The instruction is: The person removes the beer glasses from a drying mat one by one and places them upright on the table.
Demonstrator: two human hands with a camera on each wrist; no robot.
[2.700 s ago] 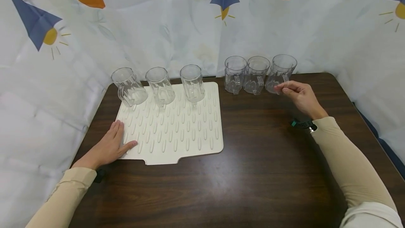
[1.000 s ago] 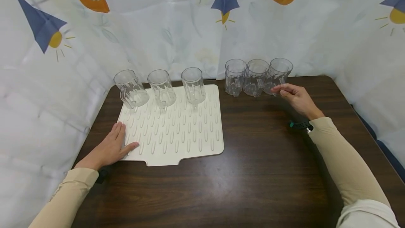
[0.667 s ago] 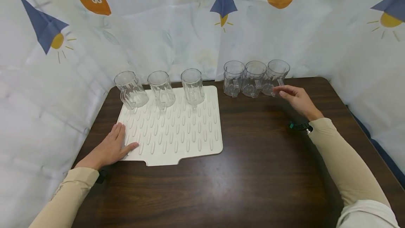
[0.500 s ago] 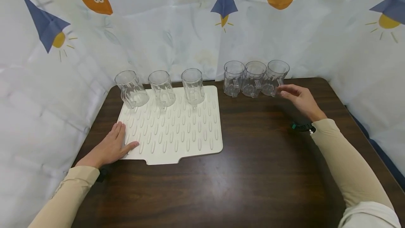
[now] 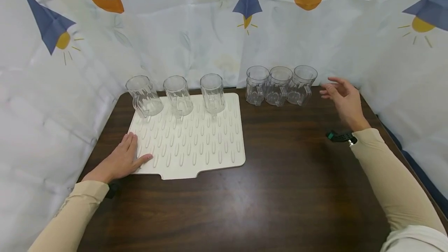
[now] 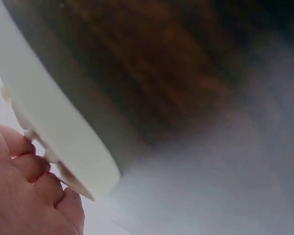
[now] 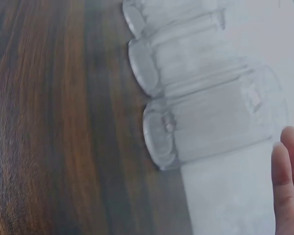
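My left hand (image 5: 122, 158) rests flat on the left edge of a white ridged drying mat (image 5: 196, 147), thumb spread over its surface. In the left wrist view the fingers (image 6: 39, 181) lie along the mat's edge (image 6: 73, 127). To the right of the rightmost clear glass mug (image 5: 301, 84), my right hand (image 5: 344, 102) hovers with loosely bent fingers and holds nothing. That mug stands upright beside a middle mug (image 5: 278, 86) and a left mug (image 5: 256, 84). The right wrist view shows the nearest mug (image 7: 215, 122) apart from my fingertips (image 7: 279, 152).
Three more clear mugs stand along the back of the mat: a left one (image 5: 145, 96), a middle one (image 5: 178, 96) and a right one (image 5: 212, 94). Behind the dark wooden table (image 5: 273, 189) hangs a white printed curtain (image 5: 157, 30), close to the mugs.
My right hand has left the rightmost mug's handle and moved right, its fingers opening. Earlier that mug shifted slightly left, closer to its neighbour. My left hand has stayed on the mat.
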